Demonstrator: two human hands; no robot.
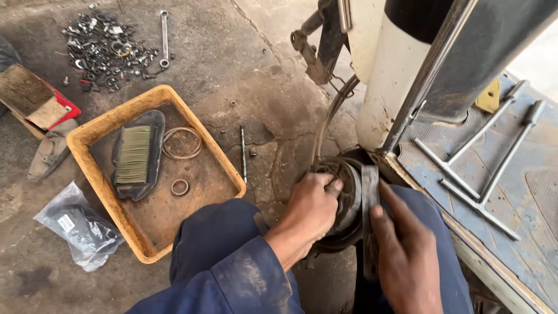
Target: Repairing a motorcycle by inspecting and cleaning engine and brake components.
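From the head camera, your left hand point(311, 212) is curled over the dark round hub point(343, 200), fingers closed on its rim, down on the concrete floor point(261, 87) between your knees. Your right hand point(407, 256) clamps a flat grey metal bar point(370, 215), held upright against the hub's right side, thumb and fingers pressing it. Left of you sits a yellow tray point(93, 131) holding an air filter point(135, 154) and two rings point(182, 143). Beyond it lie a pile of nuts and bolts point(104, 49) and a spanner point(164, 38). T-handle wrenches point(482, 157) rest on the blue platform point(523, 244) to your right.
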